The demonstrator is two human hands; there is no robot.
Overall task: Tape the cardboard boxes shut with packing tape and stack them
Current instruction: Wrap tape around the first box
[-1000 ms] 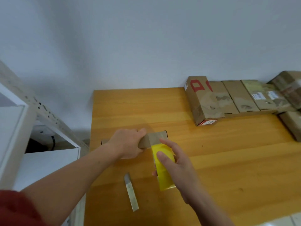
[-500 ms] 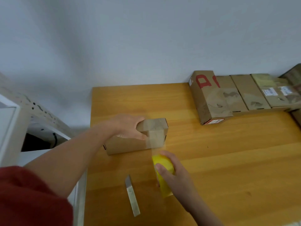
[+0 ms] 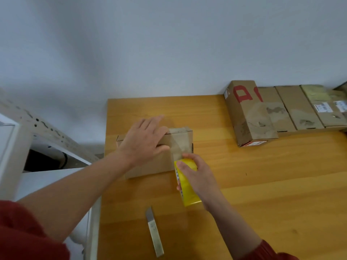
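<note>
A small cardboard box [image 3: 150, 164] lies on the wooden table [image 3: 262, 184] near its left edge. A strip of clear tape runs over the box's right end, from its top down the front face to the yellow tape roll [image 3: 185, 186]. My left hand [image 3: 144, 141] lies flat on the box's top with the fingers stretched out, the thumb against the front face. My right hand [image 3: 197, 177] grips the yellow roll just below the box's lower right corner.
A metal utility knife [image 3: 155, 235] lies on the table in front of the box. A row of taped cardboard boxes [image 3: 272, 113] stands against the wall at the back right. White furniture [image 3: 11, 151] sits left of the table.
My left hand went from gripping the box's top edge to lying flat on it. The right hand brought the roll up close to the box's front face.
</note>
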